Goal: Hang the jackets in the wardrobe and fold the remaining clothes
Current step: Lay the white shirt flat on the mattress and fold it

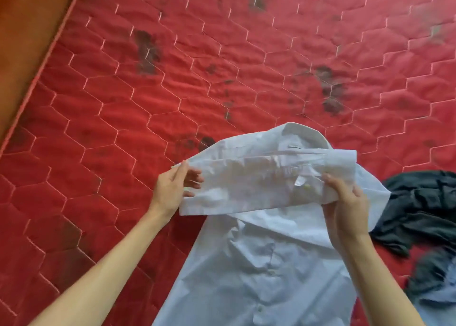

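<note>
A pale blue button-up shirt lies on the red quilted mattress, collar away from me. One sleeve is stretched sideways across the chest, lifted a little above the shirt body. My left hand pinches the sleeve's left end between thumb and fingers. My right hand grips the sleeve's right part near the cuff, with its fingers curled under the cloth. The shirt's lower hem runs out of the frame at the bottom.
A crumpled dark garment lies on the mattress right of the shirt. Below it sits a blue denim piece at the frame's edge. The mattress carries dark stains. Its left edge meets a brown floor.
</note>
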The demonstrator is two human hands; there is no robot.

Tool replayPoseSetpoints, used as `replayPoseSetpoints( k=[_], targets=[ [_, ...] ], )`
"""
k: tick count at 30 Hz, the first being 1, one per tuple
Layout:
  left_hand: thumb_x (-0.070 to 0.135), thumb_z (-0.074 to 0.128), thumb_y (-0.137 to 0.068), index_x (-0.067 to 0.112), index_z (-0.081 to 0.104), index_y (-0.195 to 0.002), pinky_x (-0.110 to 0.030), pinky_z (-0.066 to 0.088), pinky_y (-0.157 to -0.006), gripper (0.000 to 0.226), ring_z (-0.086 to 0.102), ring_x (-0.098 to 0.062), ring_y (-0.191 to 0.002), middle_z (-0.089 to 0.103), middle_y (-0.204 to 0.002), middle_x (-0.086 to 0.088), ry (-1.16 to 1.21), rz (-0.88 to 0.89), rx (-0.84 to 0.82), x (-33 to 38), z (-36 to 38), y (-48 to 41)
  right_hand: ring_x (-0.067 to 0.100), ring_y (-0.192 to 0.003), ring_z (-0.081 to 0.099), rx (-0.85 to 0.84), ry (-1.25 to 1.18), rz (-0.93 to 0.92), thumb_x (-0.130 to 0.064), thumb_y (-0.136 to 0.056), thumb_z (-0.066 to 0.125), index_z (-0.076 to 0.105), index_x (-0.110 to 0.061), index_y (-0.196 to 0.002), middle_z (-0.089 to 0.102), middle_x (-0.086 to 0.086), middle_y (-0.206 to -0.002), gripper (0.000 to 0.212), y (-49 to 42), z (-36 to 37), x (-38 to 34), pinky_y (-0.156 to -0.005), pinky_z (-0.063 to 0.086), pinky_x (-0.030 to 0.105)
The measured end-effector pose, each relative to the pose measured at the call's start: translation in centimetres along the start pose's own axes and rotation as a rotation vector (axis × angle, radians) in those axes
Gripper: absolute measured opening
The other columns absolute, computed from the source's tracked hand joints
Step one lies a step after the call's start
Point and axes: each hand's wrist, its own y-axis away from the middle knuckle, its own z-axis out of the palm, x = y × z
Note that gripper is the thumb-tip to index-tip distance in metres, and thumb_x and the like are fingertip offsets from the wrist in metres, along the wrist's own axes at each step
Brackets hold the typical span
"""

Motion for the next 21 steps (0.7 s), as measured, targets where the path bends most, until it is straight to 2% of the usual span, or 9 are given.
replayPoseSetpoints(
  k=[3,5,7,9,11,13,14,18,21],
  targets=[
    [0.022,0.057,-0.099,0.02,0.071,-0.105,-0.038,0.055,-0.083,0.015,0.068,-0.019,-0.095,0.073,-0.099,0.003,-0.33,0.09,0.193,-3.6,0.7,-0.5,0.015,-0.075,0.066,0.189,-0.013,0.068,0.0,-0.088,0.059,0.067,-0.006,-0.094,0.068,0.0,-0.077,0.011,-2.9,-7.4,0.3,-0.06,0.057,0.022],
    [0.018,0.064,-0.094,0.018,0.064,-0.12,-0.032,0.048,-0.09,0.026,0.065,-0.019,-0.103,0.069,-0.109,0.0,-0.45,0.013,0.178,-5.3,1.1,-0.6,0.014,-0.072,0.062,0.296,0.07,0.152,-0.004,-0.086,0.061,0.066,-0.009,-0.089,0.064,-0.001,-0.075,0.007,-4.4,-11.8,1.6,-0.051,0.052,0.019],
    [0.023,0.07,-0.091,0.018,0.059,-0.129,-0.037,0.05,-0.095,0.04,0.063,-0.02,-0.105,0.066,-0.119,-0.004,-0.451,-0.127,0.12,-6.1,2.2,-0.7,0.013,-0.06,0.058,0.353,0.204,0.251,-0.007,-0.084,0.062,0.064,-0.013,-0.08,0.062,-0.001,-0.068,0.008,-5.6,-15.2,3.6,-0.047,0.046,0.023],
    [0.029,0.073,-0.089,0.016,0.057,-0.133,-0.04,0.051,-0.096,0.048,0.063,-0.02,-0.102,0.065,-0.121,-0.005,-0.477,-0.165,0.109,-6.7,3.3,-1.1,0.019,-0.063,0.055,0.337,0.383,0.303,-0.011,-0.084,0.063,0.065,-0.013,-0.079,0.066,0.007,-0.079,0.006,-6.6,-17.9,5.9,-0.055,0.041,0.029],
    [0.033,0.074,-0.088,0.015,0.057,-0.132,-0.043,0.052,-0.096,0.051,0.064,-0.021,-0.101,0.067,-0.113,-0.005,-0.467,-0.151,0.118,-6.8,4.0,-1.7,0.022,-0.074,0.057,0.32,0.523,0.29,-0.012,-0.088,0.063,0.067,-0.013,-0.082,0.069,0.014,-0.092,0.007,-7.0,-19.7,8.0,-0.066,0.043,0.033],
    [0.04,0.076,-0.085,0.016,0.058,-0.129,-0.049,0.053,-0.096,0.054,0.066,-0.021,-0.104,0.069,-0.111,-0.006,-0.404,-0.164,0.089,-6.6,4.7,-2.3,0.024,-0.081,0.058,0.366,0.586,0.264,-0.012,-0.09,0.063,0.067,-0.012,-0.082,0.069,0.014,-0.094,0.009,-7.2,-20.7,9.2,-0.074,0.044,0.034],
    [0.042,0.077,-0.084,0.015,0.059,-0.128,-0.047,0.053,-0.097,0.055,0.066,-0.021,-0.107,0.068,-0.113,-0.007,-0.379,-0.165,0.054,-6.4,5.1,-2.5,0.024,-0.084,0.059,0.4,0.613,0.248,-0.013,-0.09,0.063,0.067,-0.012,-0.082,0.069,0.012,-0.093,0.009,-7.2,-20.9,9.4,-0.075,0.044,0.034],
    [0.033,0.077,-0.085,0.008,0.056,-0.13,-0.031,0.05,-0.089,0.055,0.061,-0.018,-0.11,0.064,-0.12,-0.004,-0.384,-0.131,-0.052,-5.3,7.3,-2.9,0.025,-0.09,0.06,0.532,0.571,0.173,-0.015,-0.092,0.064,0.069,-0.01,-0.094,0.067,0.008,-0.095,0.008,-7.2,-21.4,9.4,-0.076,0.044,0.034],
    [0.024,0.082,-0.081,0.007,0.057,-0.127,-0.031,0.052,-0.083,0.056,0.063,-0.018,-0.104,0.065,-0.115,-0.004,-0.375,-0.089,-0.04,-4.8,8.0,-3.0,0.022,-0.095,0.06,0.471,0.521,0.166,-0.014,-0.093,0.065,0.069,-0.007,-0.109,0.067,0.006,-0.103,0.018,-6.9,-21.5,9.0,-0.079,0.044,0.033]
  ],
)
